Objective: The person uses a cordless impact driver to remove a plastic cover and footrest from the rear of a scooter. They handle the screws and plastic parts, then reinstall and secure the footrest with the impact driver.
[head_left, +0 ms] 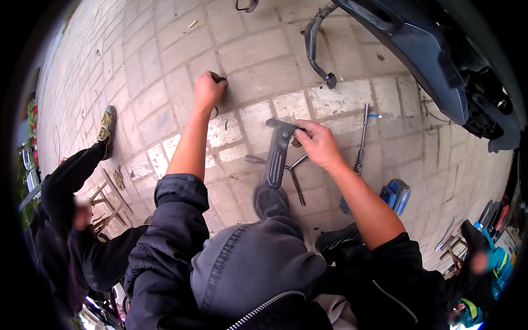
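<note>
My left hand [210, 88], fingers curled round a small dark object [223, 80] that is mostly hidden, is out over the paving at upper middle. My right hand [316, 143] grips the top of a long grey ribbed metal part [278, 157], whose lower end is by my grey shoe [269, 203]. Behind this part a Y-shaped socket wrench [293, 179] lies on the bricks. Right of it lies a long extension bar [363, 132] with a small blue piece near its top. A blue power tool [396, 195] is beside my right forearm.
A dark vehicle body [418, 55] with a bent metal bar [312, 49] fills the upper right. A co-worker [60, 209] in dark clothes sits at left by a wooden stool [107, 195]. Another person [487, 258] in dark and teal is at lower right. Paving [148, 60] surrounds them.
</note>
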The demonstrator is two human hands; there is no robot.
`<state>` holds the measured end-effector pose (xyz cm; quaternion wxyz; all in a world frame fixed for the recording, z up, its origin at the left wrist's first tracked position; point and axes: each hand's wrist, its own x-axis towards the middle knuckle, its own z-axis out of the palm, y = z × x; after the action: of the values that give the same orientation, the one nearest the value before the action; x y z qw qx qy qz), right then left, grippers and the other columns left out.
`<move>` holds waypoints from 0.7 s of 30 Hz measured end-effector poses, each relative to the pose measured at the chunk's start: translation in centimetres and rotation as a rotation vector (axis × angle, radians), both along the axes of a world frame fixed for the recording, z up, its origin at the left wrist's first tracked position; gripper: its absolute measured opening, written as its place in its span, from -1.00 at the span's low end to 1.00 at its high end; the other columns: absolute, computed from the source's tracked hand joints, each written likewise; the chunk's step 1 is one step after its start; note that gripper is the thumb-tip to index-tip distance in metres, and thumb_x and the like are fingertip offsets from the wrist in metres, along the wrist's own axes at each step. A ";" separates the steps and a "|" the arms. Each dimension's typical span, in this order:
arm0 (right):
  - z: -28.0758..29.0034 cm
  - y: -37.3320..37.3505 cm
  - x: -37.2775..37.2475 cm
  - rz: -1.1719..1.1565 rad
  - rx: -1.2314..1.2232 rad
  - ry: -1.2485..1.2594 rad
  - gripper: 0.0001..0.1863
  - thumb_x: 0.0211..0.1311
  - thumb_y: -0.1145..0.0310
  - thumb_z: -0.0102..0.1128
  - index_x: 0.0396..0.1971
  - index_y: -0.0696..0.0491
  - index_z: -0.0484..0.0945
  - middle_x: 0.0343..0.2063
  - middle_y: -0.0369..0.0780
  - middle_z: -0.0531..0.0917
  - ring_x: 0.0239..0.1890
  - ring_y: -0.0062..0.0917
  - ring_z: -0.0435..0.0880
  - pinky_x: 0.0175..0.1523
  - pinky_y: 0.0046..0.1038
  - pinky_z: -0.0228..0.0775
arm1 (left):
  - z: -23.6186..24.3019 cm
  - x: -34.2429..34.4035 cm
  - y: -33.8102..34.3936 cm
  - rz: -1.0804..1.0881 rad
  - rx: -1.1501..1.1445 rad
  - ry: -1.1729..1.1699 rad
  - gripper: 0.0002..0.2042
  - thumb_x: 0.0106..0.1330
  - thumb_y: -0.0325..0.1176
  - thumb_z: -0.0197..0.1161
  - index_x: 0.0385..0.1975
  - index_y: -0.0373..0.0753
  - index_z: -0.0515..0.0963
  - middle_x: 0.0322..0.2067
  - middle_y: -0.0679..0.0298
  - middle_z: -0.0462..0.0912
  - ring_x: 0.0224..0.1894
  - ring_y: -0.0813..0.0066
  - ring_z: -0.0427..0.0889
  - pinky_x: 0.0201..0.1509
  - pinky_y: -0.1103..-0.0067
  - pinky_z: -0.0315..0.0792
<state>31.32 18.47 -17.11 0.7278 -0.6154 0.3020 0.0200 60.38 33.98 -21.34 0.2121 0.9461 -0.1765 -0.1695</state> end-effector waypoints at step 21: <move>4.8 -1.3 -3.3 0.053 -0.010 -0.078 -0.72 0.27 0.46 0.13 -0.06 0.27 0.50 -0.28 -0.19 0.63 -0.27 -0.57 0.62 -0.12 -0.52 0.46 | 10.3 -14.6 -1.8 0.226 -0.883 1.316 -0.59 0.34 -0.52 -0.03 0.15 -0.59 0.23 0.03 -0.11 0.47 0.08 0.17 0.53 0.19 0.42 0.43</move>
<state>28.03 17.16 -12.28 0.7353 -0.6270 0.2570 0.0137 45.82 32.14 -11.09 0.6436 0.4926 0.0308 -0.5849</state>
